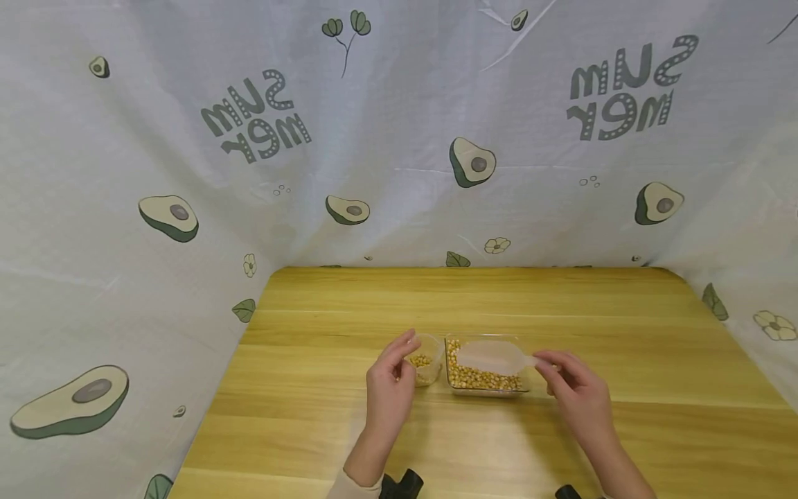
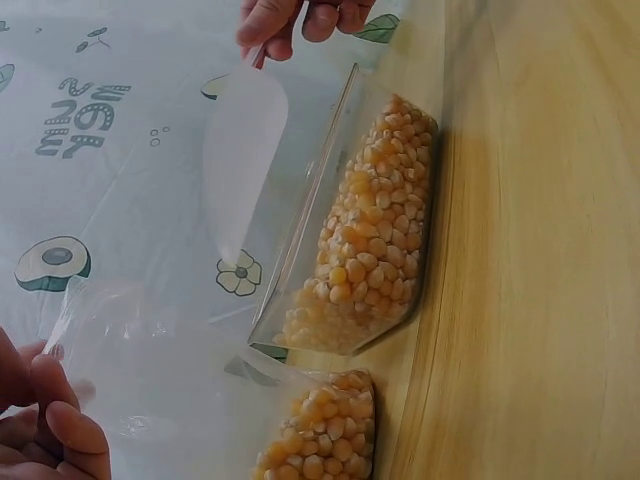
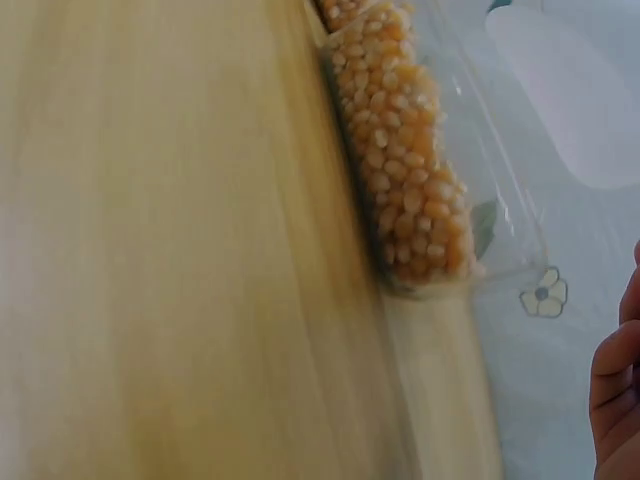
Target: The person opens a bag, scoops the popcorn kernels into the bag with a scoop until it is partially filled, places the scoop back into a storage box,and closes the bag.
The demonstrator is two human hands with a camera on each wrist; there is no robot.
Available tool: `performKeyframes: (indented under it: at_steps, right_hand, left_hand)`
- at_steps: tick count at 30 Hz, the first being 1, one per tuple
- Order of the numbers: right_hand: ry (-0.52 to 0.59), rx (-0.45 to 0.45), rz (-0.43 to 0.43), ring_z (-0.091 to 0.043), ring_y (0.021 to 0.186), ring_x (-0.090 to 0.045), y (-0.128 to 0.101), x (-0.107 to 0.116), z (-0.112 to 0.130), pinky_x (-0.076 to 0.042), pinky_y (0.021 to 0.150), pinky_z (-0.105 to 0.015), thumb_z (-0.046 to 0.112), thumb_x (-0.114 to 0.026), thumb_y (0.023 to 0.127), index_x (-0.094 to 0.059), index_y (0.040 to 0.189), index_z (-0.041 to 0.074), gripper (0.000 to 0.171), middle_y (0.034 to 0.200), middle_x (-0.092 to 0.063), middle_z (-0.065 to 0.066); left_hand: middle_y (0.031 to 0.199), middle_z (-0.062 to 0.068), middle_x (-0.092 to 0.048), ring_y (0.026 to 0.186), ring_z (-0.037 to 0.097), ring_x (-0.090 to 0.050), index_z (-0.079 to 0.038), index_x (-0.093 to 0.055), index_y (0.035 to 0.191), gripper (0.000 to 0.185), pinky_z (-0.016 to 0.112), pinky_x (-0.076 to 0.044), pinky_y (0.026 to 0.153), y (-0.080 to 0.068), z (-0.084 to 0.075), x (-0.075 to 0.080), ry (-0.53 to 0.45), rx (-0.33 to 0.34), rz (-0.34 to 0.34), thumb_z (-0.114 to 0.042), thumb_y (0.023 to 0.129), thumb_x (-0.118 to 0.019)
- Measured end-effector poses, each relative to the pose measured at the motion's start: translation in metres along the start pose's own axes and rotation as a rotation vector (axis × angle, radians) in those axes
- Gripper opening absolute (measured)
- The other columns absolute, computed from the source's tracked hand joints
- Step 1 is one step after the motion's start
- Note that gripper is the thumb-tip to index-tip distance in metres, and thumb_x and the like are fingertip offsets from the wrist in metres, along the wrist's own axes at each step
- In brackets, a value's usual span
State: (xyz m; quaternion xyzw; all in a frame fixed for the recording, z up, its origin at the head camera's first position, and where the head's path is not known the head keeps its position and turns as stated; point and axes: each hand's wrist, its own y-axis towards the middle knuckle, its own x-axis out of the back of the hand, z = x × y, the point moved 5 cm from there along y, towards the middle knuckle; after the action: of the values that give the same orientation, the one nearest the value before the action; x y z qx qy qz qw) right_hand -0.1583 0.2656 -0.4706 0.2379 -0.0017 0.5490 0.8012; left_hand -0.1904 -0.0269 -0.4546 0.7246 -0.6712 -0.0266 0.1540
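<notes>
On wooden table [image 1: 312, 416], avocado-print cloth [image 1: 125, 173] behind: left hand [image 1: 389, 388] curls around small cup [image 1: 427, 367]; right hand [image 1: 576, 395] pinches scoop [image 1: 495, 355] over corn tray [image 1: 483, 381].

A pale wooden plank bench [image 1: 474, 443] fills the lower middle. White fabric sheeting printed with green avocados, small flowers and mirrored grey lettering [image 1: 399, 125] encloses it from nine o'clock round through twelve to three o'clock. Light falls soft and even.

- Both hands are bare: left hand [image 1: 389, 388], right hand [image 1: 576, 395].
- A beige sleeve cuff [image 1: 352, 487] sits behind the left hand.
- Black wrist-mounted cameras [image 1: 402, 484] sit below each hand.
</notes>
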Motion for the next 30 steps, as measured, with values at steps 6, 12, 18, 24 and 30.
performKeyframes:
  at_steps: [6, 12, 18, 24, 30]
  right_hand:
    - [-0.117, -0.028, 0.003, -0.006, 0.059, -0.049, -0.005, 0.009, -0.01, -0.041, 0.05, -0.022, 0.0, -0.069, 0.09, -0.074, 0.104, 0.003, 0.015, 0.076, -0.058, 0.008]
    - [-0.199, -0.02, 0.003, -0.004, 0.059, -0.049, -0.007, 0.013, -0.018, -0.042, 0.052, -0.018, 0.003, -0.072, 0.089, -0.075, 0.102, 0.006, 0.014, 0.077, -0.06, 0.014]
    - [-0.248, 0.07, 0.04, -0.001, 0.06, -0.048, -0.008, 0.012, -0.017, -0.041, 0.054, -0.015, 0.001, -0.074, 0.086, -0.077, 0.101, 0.01, 0.018, 0.084, -0.064, 0.015]
    - [-0.238, 0.172, 0.086, 0.0, 0.061, -0.048, -0.006, 0.009, -0.009, -0.041, 0.054, -0.014, -0.005, -0.078, 0.078, -0.078, 0.1, 0.011, 0.028, 0.083, -0.063, 0.016]
    - [-0.276, 0.275, 0.097, 0.004, 0.059, -0.045, -0.004, 0.01, -0.004, -0.039, 0.052, -0.012, -0.008, -0.08, 0.073, -0.079, 0.096, 0.011, 0.03, 0.081, -0.063, 0.011]
  left_hand:
    - [0.136, 0.01, -0.064, 0.06, 0.003, -0.037, -0.009, -0.068, 0.129, 0.048, 0.015, -0.035, 0.054, 0.001, 0.002, -0.001, 0.015, 0.028, 0.015, 0.011, 0.091, -0.047]
    - [0.14, 0.012, -0.061, 0.05, -0.001, -0.026, -0.013, -0.066, 0.133, 0.051, 0.014, -0.03, 0.049, 0.004, 0.001, -0.001, -0.006, 0.06, 0.068, 0.011, 0.092, -0.045]
    - [0.143, 0.009, -0.059, 0.048, 0.0, -0.026, -0.02, -0.066, 0.133, 0.053, 0.013, -0.027, 0.045, 0.005, 0.0, 0.002, -0.031, 0.09, 0.106, 0.009, 0.093, -0.046]
    - [0.142, 0.007, -0.06, 0.051, 0.001, -0.027, -0.023, -0.066, 0.132, 0.052, 0.014, -0.028, 0.048, 0.005, 0.001, 0.005, -0.031, 0.102, 0.096, 0.007, 0.093, -0.049]
    - [0.144, 0.007, -0.058, 0.052, 0.001, -0.026, -0.021, -0.065, 0.133, 0.053, 0.015, -0.028, 0.049, 0.005, 0.003, 0.004, -0.033, 0.1, 0.091, 0.008, 0.092, -0.049]
